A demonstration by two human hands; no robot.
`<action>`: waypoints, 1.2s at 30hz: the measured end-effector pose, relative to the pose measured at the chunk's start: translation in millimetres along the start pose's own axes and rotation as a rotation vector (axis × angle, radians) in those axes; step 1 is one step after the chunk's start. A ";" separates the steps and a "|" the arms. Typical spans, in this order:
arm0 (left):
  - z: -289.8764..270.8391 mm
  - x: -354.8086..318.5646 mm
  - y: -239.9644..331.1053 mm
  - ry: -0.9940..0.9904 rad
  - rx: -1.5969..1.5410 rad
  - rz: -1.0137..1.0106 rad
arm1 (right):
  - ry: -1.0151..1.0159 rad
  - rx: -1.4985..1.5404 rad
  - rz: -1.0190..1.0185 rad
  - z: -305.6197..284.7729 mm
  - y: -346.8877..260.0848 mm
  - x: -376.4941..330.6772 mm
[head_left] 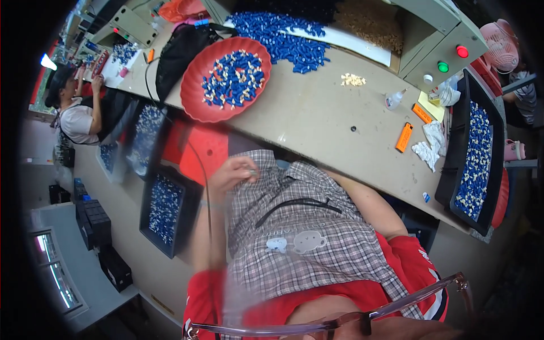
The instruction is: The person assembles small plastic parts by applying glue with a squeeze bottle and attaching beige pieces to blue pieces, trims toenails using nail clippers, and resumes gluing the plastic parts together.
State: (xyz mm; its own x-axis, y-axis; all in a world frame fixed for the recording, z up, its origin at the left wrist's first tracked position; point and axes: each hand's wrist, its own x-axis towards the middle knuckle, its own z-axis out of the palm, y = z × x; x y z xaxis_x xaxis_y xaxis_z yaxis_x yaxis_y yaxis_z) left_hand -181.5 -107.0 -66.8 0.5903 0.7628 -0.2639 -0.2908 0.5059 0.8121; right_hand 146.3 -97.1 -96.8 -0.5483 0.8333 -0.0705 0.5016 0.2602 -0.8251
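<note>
My left hand point(235, 173) is raised over my lap, just in front of the table edge and beside the red stool. Its fingers are curled together, and a tiny pale glint shows at the fingertips; I cannot make out what it is. My right forearm point(365, 198) runs toward the table edge and passes behind the checked apron point(306, 221), so the right hand is hidden. Closest on the table is a red scalloped bowl point(195, 85), holding small blue pieces mixed with cream ones. Behind it lies a heap of loose blue pieces point(283, 42).
A small cream pile point(353, 80), a dropper bottle point(394, 100), orange lighters point(404, 137) and crumpled tissue point(430, 148) lie on the table point(317, 107). Black trays of blue and cream pieces stand right point(447, 181) and lower left point(177, 241). Another person point(79, 116) works far left.
</note>
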 end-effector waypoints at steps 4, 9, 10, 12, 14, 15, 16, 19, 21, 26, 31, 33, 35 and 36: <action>27.3 38.1 -22.2 -0.051 0.252 -0.229 | -0.033 -0.211 -0.087 20.2 1.6 -29.4; 33.5 74.7 -64.5 0.247 -0.008 -0.102 | 0.222 0.009 0.047 26.4 -7.4 -49.6; 31.7 75.6 -70.2 0.321 -0.127 -0.077 | 0.202 0.006 0.045 26.3 -9.8 -47.9; 26.4 75.6 -71.2 0.343 -0.146 -0.049 | 0.295 0.043 0.206 21.2 -17.2 -38.1; 31.2 72.2 -69.9 0.348 -0.174 0.016 | 0.195 0.342 0.335 28.6 -4.5 -28.2; 31.2 70.2 -71.9 0.350 -0.174 0.019 | 0.100 0.643 0.460 31.6 -3.7 -21.2; 31.0 68.5 -73.9 0.367 -0.139 0.061 | 0.125 0.759 0.486 37.4 -9.8 -16.2; 29.8 62.3 -75.1 0.407 -0.068 0.119 | 0.119 0.639 0.192 45.5 -13.2 6.2; 31.3 58.5 -72.2 0.485 0.085 0.189 | 0.072 0.669 0.397 51.1 -19.6 10.2; 39.9 55.0 -70.5 0.603 0.401 0.232 | 0.001 1.140 0.362 53.3 -18.2 18.8; 63.5 47.2 -44.7 0.672 0.825 0.392 | -0.063 1.276 0.455 53.6 -9.2 19.0; 64.5 44.9 -43.4 0.669 0.972 0.461 | -0.033 1.299 0.488 56.8 -3.9 19.5; 64.0 44.0 -44.4 0.633 1.086 0.573 | -0.002 1.323 0.523 59.4 -0.3 18.9; 62.2 45.0 -47.2 0.635 1.085 0.571 | 0.011 1.332 0.525 60.7 -0.7 19.2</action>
State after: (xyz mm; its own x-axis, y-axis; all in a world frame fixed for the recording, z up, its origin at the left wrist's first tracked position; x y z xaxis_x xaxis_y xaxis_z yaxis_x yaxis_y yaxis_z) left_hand -94.3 -121.6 -84.6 0.0623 0.9555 0.2883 0.5256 -0.2769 0.8044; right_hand 94.8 -110.9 -131.6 -0.4914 0.6929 -0.5276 -0.3527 -0.7123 -0.6068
